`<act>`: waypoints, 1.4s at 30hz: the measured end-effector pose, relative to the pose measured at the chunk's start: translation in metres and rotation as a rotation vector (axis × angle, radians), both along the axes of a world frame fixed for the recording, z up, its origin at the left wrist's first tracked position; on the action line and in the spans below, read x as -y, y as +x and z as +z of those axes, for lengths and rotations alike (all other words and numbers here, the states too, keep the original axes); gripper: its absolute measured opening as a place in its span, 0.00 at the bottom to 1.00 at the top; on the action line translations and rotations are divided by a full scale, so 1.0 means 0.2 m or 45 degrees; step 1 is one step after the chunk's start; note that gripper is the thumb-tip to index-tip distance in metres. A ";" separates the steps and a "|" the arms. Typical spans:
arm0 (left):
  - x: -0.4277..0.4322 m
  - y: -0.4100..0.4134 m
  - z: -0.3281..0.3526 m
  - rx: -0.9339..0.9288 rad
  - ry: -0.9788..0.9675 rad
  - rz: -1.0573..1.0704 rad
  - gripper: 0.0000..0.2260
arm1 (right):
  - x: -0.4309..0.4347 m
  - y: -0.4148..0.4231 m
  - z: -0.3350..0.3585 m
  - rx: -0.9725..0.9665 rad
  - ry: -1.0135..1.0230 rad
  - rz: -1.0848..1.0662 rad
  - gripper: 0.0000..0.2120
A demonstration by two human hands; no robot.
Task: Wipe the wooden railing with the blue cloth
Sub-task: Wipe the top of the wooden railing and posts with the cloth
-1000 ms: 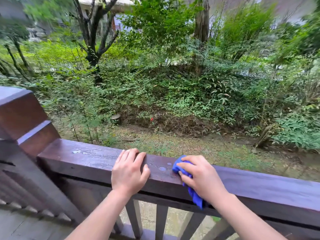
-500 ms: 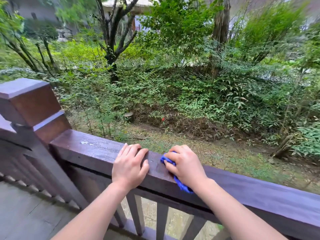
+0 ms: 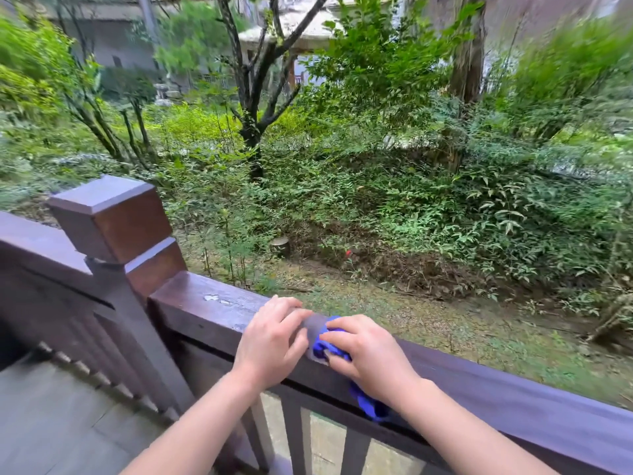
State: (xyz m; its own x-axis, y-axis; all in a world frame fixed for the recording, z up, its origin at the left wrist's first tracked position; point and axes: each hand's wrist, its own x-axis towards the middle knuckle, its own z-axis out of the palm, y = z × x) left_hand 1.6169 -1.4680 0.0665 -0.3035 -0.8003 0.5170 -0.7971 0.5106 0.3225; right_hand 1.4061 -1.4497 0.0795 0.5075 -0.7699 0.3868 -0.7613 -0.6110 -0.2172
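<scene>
A dark brown wooden railing [image 3: 205, 305] runs from a square post down to the right edge of the view. Its top looks wet, with a pale spot near the post. My right hand [image 3: 368, 354] presses a bunched blue cloth [image 3: 325, 344] onto the top of the rail; a tail of the cloth hangs over the near side below my wrist. My left hand [image 3: 270, 341] rests flat on the rail just left of the cloth, fingers spread over the top, almost touching the right hand.
A thick square post [image 3: 113, 221] stands at the left end of the rail, with another rail section going off to the left. Balusters [image 3: 291, 437] run below. Grey deck boards [image 3: 51, 423] lie at lower left. Beyond the rail are shrubs and trees.
My right hand has slid the cloth leftward along the rail until it is next to my left hand. The view has swung so the post sits further right.
</scene>
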 end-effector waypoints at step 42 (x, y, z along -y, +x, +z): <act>0.63 1.27 0.64 0.447 -0.951 0.705 0.13 | 0.44 0.85 0.07 0.034 -0.003 -0.270 0.12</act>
